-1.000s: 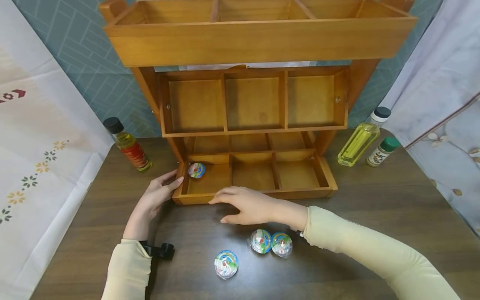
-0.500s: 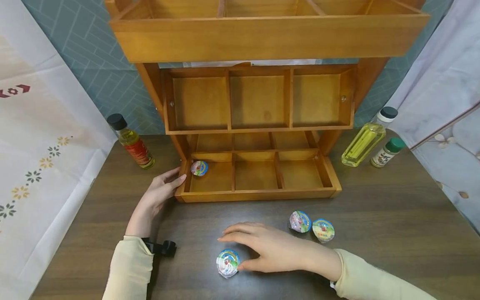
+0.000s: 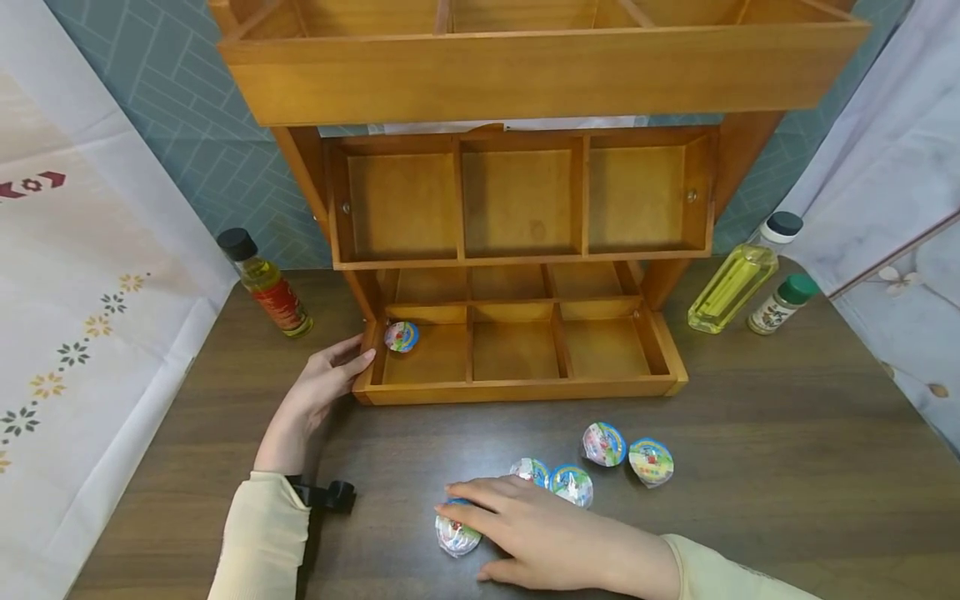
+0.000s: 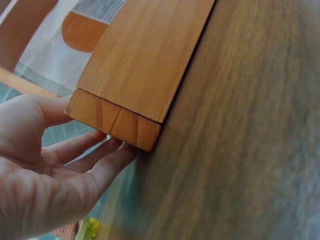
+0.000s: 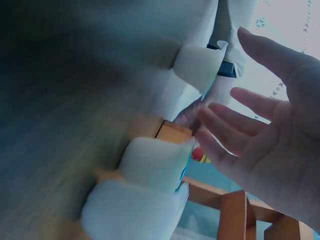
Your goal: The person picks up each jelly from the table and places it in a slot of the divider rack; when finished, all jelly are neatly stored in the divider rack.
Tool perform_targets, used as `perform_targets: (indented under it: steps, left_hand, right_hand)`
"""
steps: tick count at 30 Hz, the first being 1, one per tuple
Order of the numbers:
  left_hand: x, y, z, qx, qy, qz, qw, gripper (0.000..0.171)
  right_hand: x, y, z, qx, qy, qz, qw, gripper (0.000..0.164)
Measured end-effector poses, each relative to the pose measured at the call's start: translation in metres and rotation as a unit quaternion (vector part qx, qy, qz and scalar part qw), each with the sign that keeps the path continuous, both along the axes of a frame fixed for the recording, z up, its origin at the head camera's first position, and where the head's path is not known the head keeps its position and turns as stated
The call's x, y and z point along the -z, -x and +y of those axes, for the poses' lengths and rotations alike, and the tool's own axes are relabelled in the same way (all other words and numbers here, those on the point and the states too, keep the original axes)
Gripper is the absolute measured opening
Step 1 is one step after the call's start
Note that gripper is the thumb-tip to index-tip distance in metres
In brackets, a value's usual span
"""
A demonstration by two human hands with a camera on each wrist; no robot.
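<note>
My right hand (image 3: 547,533) hovers low over the table, its fingers spread above a small sealed plastic cup (image 3: 457,542) with a printed, shiny lid. In the right wrist view its fingers look loosely extended, apart from the translucent white cups (image 5: 155,162). Beyond the knuckles sit a pair of matching cups (image 3: 572,485), partly covered by the hand. Another pair (image 3: 651,462) stands farther right. My left hand (image 3: 318,387) rests against the left end of the wooden rack (image 3: 517,390), thumb by the rim and straight fingers touching the end face (image 4: 117,122).
One more printed-lid cup (image 3: 401,337) lies in the lower tier's left compartment. Above it rise a middle tier (image 3: 525,258) and a top tier (image 3: 540,79). A red-labelled bottle (image 3: 277,296) stands left; an oil bottle (image 3: 731,287) and a green-capped jar (image 3: 780,306) stand right.
My right hand has drawn back from the rack's front toward me, down over the nearest cup. The cups its arm covered are now visible. My left hand has stayed at the rack's end.
</note>
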State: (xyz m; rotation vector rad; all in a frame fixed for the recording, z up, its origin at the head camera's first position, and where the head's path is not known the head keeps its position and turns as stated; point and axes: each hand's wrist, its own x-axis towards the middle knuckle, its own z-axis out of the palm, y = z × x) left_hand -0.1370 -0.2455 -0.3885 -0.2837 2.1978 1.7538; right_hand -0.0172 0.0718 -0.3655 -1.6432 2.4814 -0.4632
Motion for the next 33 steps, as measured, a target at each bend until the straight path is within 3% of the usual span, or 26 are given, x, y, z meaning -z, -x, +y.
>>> perform_targets:
  steps: [9,16,23,33]
  left_hand:
    - [0.001,-0.001,0.001,-0.006,-0.004,-0.005,1.0,0.069]
    - [0.0,0.0,0.002,-0.004,-0.001,-0.007,1.0,0.07]
    - [0.0,0.0,0.002,0.0,-0.002,-0.009,1.0,0.07]
    - [0.0,0.001,-0.001,0.0,0.005,-0.006,1.0,0.07]
  right_hand:
    - [0.001,0.003,-0.016,0.004,-0.001,0.032,0.999,0.06]
    - [0.005,0.011,-0.022,0.002,-0.003,-0.001,1.0,0.057]
    - [0.004,0.011,-0.026,0.007,-0.021,-0.005,1.0,0.051]
    - [0.003,0.015,-0.026,-0.034,-0.018,-0.01,0.999,0.05]
